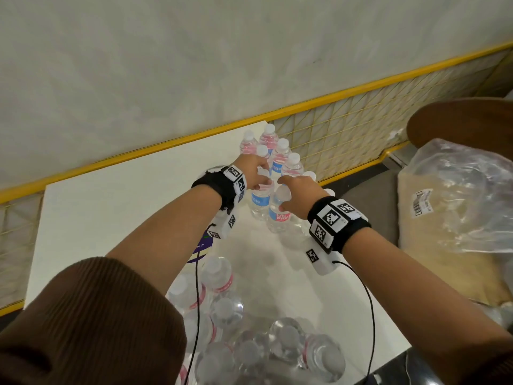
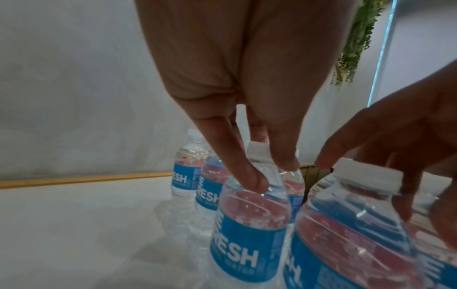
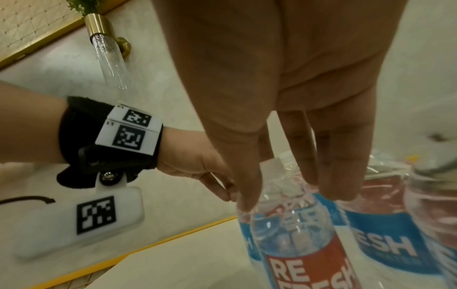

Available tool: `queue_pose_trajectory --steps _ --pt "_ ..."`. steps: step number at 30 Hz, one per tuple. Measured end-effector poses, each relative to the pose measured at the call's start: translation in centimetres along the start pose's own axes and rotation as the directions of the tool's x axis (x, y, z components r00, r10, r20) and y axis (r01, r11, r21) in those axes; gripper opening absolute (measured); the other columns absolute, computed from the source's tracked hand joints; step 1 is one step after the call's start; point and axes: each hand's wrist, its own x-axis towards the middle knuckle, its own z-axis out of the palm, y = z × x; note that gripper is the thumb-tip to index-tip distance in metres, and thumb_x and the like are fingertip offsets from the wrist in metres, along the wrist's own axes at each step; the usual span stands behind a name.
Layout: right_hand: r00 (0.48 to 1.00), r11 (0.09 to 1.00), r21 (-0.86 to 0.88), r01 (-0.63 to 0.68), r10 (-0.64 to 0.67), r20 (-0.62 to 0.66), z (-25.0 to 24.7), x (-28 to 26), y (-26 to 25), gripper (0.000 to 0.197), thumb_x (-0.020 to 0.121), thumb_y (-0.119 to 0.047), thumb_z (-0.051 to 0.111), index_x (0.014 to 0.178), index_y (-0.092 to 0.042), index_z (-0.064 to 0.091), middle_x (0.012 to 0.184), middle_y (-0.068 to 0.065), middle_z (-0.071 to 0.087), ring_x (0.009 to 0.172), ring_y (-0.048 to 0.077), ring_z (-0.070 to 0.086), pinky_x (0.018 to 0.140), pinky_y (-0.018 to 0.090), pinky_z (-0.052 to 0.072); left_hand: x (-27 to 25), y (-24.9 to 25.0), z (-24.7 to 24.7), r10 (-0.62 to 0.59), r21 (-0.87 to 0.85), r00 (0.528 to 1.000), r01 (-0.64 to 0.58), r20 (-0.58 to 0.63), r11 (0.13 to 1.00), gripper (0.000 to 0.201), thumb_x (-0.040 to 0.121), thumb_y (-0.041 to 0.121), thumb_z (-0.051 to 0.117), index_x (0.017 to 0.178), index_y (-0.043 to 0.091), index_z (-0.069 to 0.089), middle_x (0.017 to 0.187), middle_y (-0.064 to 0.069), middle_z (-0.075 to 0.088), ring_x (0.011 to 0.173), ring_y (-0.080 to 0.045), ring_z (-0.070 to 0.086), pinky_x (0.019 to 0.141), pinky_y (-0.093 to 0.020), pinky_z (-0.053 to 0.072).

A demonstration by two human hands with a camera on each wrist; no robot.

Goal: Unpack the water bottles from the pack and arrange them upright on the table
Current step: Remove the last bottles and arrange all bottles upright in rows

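Looks like cafe or shop interior, not lab. Cues: white table (image 1: pixel 116 201) pushed against plain pale wall (image 1: pixel 166 65); yellow-framed wire mesh partition (image 1: pixel 361 129) along table's far edge; brown round seat (image 1: pixel 458 120) past right edge; wall-mounted brass holder with glass tube (image 3: pixel 108 56) and green sprigs (image 2: pixel 356 45); bulk shrink-wrapped water pack (image 1: pixel 249 343) at near edge; plastic-bagged goods (image 1: pixel 458 207) at right.

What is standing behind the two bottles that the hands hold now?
Behind the two held bottles, several more bottles stand upright in a cluster on the white table, before a yellow mesh railing. The hands cover some, so their count is uncertain.
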Motion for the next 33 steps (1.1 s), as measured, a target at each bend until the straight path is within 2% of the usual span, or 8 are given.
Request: queue_pose_trajectory --steps 2,5,8,17,23,26,30,33 --pt "1.0 0.999 0.039 -0.017 0.018 -0.014 0.3 -0.3 0.2 0.047 0.087 -0.027 0.062 0.131 -0.016 0.049 0.122 0.01 0.057 0.114 0.027 0.053 0.087 0.03 0.042 0.0 0.2 0.1 -0.003 0.006 1.0 0.003 -0.001 1.0 0.033 0.09 0.013 0.061 0.121 0.002 0.059 0.086 -0.008 0.056 0.077 -0.024 0.059 0.063 -0.023 0.044" --pt "0.999 0.997 0.072 -0.022 0.026 -0.044 0.4 -0.5 0.5 0.035 0.091 -0.02 0.056 0.126 -0.016 0.055 0.117 0.012 0.06 0.11 0.029 0.056 0.086 0.031 0.045 0.4 0.4 0.0 0.021 0.089 1.0 -0.02 -0.009 0.996 0.035 0.092 0.018 0.058 0.124 0.004 0.058 0.115 -0.017 0.061 0.108 -0.031 0.058 0.08 -0.025 0.041" --pt "1.0 1.0 0.022 -0.011 0.012 -0.027 0.0 -0.6 0.5 0.034 0.093 -0.014 0.053 0.127 -0.015 0.057 0.12 0.013 0.059 0.113 0.03 0.055 0.092 0.034 0.046 1.0 0.7 0.0 0.029 0.122 0.999 -0.026 -0.018 0.992 0.037 0.094 0.018 0.055 0.128 0.003 0.055 0.125 -0.017 0.059 0.115 -0.03 0.055 0.09 -0.027 0.041" --pt "1.0 0.999 -0.008 -0.031 0.031 -0.005 -1.0 -0.1 0.8 0.042 0.086 -0.018 0.063 0.127 -0.019 0.055 0.124 0.009 0.058 0.112 0.027 0.055 0.086 0.031 0.045 2.2 1.3 0.0 0.003 0.114 1.0 -0.004 0.01 0.994 0.04 0.091 0.023 0.057 0.128 0.007 0.056 0.122 -0.017 0.059 0.111 -0.034 0.058 0.093 -0.034 0.047" --pt "1.0 0.999 -0.018 -0.027 0.026 -0.008 -1.4 0.3 0.6 0.035 0.096 -0.01 0.045 0.13 -0.01 0.055 0.125 0.016 0.057 0.116 0.03 0.053 0.095 0.034 0.044 2.2 1.1 -0.2 -0.034 0.06 0.995 0.029 0.093 0.998 0.028 0.09 0.017 0.06 0.116 0.008 0.059 0.096 -0.012 0.057 0.101 -0.034 0.064 0.086 -0.035 0.053" --pt "1.0 1.0 -0.011 -0.025 0.025 -0.012 -1.4 0.4 0.6 0.039 0.096 -0.01 0.046 0.135 -0.015 0.051 0.131 0.016 0.052 0.12 0.03 0.05 0.098 0.034 0.043 2.1 1.0 -0.2 -0.024 0.067 0.993 0.016 0.114 0.998 0.028 0.092 0.013 0.058 0.12 0.01 0.057 0.1 -0.011 0.056 0.099 -0.033 0.064 0.088 -0.039 0.055" --pt "0.999 0.999 0.018 -0.038 0.038 -0.002 -1.1 0.7 0.8 0.048 0.093 -0.005 0.051 0.137 -0.023 0.047 0.136 0.013 0.049 0.125 0.029 0.046 0.097 0.033 0.043 1.8 0.8 -0.1 0.005 0.028 0.993 -0.009 0.116 1.0 0.022 0.094 0.013 0.051 0.115 0.015 0.057 0.097 -0.007 0.053 0.086 -0.026 0.059 0.065 -0.026 0.051" --pt "0.998 0.996 0.068 -0.06 0.061 -0.016 -1.2 0.7 0.9 0.05 0.091 -0.017 0.058 0.138 -0.022 0.045 0.133 0.012 0.052 0.121 0.028 0.051 0.094 0.032 0.045 1.9 0.3 -0.1 -0.002 0.037 0.996 -0.001 0.091 0.999 0.008 0.094 0.024 0.053 0.102 0.023 0.05 0.098 -0.002 0.053 0.09 -0.027 0.062 0.073 -0.028 0.053"
